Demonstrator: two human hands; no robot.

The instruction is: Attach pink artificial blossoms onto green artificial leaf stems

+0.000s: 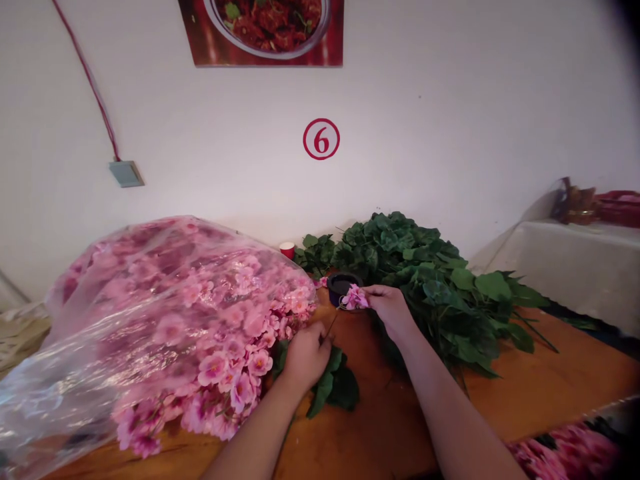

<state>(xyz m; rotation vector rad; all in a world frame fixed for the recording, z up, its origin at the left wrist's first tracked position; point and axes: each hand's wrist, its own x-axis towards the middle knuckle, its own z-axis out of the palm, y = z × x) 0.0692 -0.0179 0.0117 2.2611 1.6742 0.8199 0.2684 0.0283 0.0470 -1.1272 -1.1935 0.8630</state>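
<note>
Near the table's middle, my left hand (307, 355) is closed round a thin stem (333, 323) that sticks up past the fingers. Broad green artificial leaves (343, 387) hang just below and beside that hand. Farther back, my right hand (389, 305) pinches a small pink artificial flower (354, 298) from its right side. The flower is in front of a round dark container (345, 281), partly covering it; whether they touch I cannot tell. The stem's tip points up toward the flower. My left fingertips are partly hidden.
A clear plastic bag (45, 393) of pink flowers (215, 367) spills over the left side. Behind my right hand lies a heap of green leaves (420, 267). A red cup (287, 250) stands by the wall. More pink flowers (570, 453) are below the wooden table's (560, 380) right edge.
</note>
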